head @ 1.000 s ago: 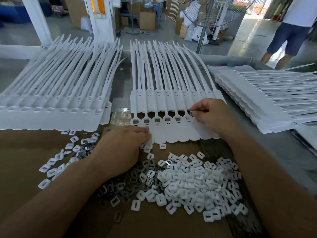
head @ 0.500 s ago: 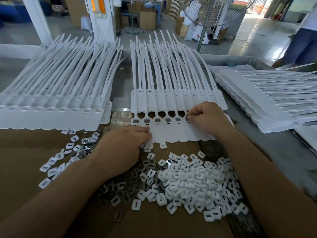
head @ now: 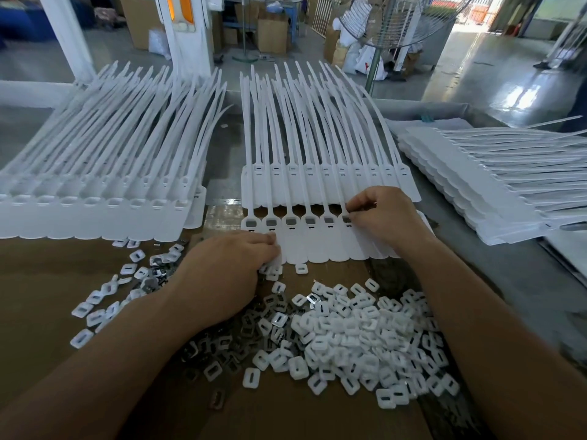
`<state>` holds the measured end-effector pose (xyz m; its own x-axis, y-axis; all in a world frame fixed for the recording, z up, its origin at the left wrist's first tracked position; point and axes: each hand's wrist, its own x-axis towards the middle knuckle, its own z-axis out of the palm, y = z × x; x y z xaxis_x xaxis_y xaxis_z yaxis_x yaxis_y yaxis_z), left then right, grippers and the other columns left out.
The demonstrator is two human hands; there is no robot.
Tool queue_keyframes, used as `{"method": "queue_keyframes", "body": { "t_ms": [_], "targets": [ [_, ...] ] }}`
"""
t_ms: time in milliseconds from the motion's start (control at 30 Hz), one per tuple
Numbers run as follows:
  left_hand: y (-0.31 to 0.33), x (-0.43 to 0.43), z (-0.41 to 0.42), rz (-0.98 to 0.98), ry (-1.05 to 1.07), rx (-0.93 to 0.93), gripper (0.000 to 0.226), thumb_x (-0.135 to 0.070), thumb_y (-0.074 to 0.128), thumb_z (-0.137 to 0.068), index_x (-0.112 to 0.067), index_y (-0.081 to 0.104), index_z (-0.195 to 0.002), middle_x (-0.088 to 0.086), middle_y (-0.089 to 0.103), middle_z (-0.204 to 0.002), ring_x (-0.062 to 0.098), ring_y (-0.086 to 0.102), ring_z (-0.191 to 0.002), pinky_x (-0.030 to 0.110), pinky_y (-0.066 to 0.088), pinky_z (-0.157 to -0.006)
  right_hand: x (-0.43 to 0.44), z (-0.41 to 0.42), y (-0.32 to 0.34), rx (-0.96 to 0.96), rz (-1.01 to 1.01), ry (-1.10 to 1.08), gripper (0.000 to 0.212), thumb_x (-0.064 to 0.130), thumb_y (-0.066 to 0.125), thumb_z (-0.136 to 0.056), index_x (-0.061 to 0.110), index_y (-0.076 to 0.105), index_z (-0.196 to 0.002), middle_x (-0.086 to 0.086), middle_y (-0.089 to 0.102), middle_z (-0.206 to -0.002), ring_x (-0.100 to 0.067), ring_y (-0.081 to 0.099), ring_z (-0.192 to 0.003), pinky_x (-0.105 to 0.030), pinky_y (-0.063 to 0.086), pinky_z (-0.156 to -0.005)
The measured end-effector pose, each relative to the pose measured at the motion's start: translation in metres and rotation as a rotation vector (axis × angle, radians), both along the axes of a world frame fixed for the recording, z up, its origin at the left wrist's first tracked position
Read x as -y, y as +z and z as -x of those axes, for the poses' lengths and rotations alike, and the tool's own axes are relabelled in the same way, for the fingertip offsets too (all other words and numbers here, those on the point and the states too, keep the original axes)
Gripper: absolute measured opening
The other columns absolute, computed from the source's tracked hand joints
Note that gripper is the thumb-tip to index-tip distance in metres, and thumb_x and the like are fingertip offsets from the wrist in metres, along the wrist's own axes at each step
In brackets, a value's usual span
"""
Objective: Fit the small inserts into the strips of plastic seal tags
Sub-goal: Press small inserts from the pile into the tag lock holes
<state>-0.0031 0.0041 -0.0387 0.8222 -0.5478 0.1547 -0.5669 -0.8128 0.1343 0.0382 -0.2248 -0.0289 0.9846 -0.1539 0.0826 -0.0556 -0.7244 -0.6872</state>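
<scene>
A strip of white plastic seal tags (head: 317, 246) lies in front of me, its left sockets holding grey inserts. My right hand (head: 386, 217) has curled fingers with the fingertips pinching at the sixth socket from the left; the insert itself is barely visible there. My left hand (head: 228, 268) rests on the strip's lower left corner, fingers bent over a few white caps. A heap of small white caps and grey metal inserts (head: 349, 338) lies on the brown cardboard (head: 47, 281) below.
A pile of tag strips (head: 95, 198) lies on the left, a second strip (head: 324, 179) behind the one in work, and a stack (head: 492, 185) on the right. A fan stand (head: 373, 71) rises behind. More caps (head: 104, 296) are scattered at the left.
My right hand has slid slightly left along the strip to the sixth socket. The left hand has stayed put. The person walking at the back right has left the view.
</scene>
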Motion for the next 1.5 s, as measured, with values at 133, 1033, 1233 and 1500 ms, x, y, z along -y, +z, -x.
{"method": "queue_keyframes", "body": {
  "t_ms": [133,1033,1233,1500],
  "targets": [
    [0.0,-0.001,-0.001,0.007,-0.007,0.003,0.057,-0.005,0.043,-0.082,-0.031,0.043,-0.133,-0.018,0.036,-0.141,0.002,0.034,-0.129,0.019,0.025,-0.104,0.001,0.005,0.008,0.036,0.008,0.032,0.014,0.014,0.061,-0.086,0.027,0.062,-0.082,0.02,0.055,-0.077,0.004,0.051,-0.073,-0.009,0.032,-0.059],
    [0.007,0.0,0.002,0.009,-0.036,-0.028,0.047,-0.015,0.047,-0.081,-0.032,0.054,-0.124,-0.016,0.044,-0.137,0.004,0.041,-0.124,0.019,0.03,-0.1,-0.068,0.059,0.024,-0.15,0.268,0.855,0.013,0.011,0.065,-0.083,0.017,0.069,-0.093,0.021,0.052,-0.078,0.009,0.047,-0.07,-0.003,0.036,-0.071],
    [0.006,0.0,0.002,-0.013,-0.029,-0.036,0.045,-0.024,0.04,-0.084,-0.035,0.05,-0.126,-0.017,0.039,-0.14,0.003,0.038,-0.126,0.021,0.028,-0.104,-0.059,0.057,0.024,-0.141,0.147,0.828,0.016,0.009,0.064,-0.084,0.017,0.071,-0.096,0.017,0.062,-0.082,0.008,0.056,-0.074,-0.007,0.045,-0.073],
    [0.004,0.001,0.001,-0.029,-0.038,-0.037,0.046,-0.02,0.034,-0.087,-0.035,0.047,-0.129,-0.019,0.035,-0.142,0.003,0.036,-0.128,0.023,0.03,-0.106,-0.056,0.055,0.024,-0.077,0.057,0.77,0.007,0.012,0.065,-0.084,0.016,0.07,-0.083,0.014,0.063,-0.071,0.004,0.056,-0.065,-0.009,0.044,-0.062]
  ]
}}
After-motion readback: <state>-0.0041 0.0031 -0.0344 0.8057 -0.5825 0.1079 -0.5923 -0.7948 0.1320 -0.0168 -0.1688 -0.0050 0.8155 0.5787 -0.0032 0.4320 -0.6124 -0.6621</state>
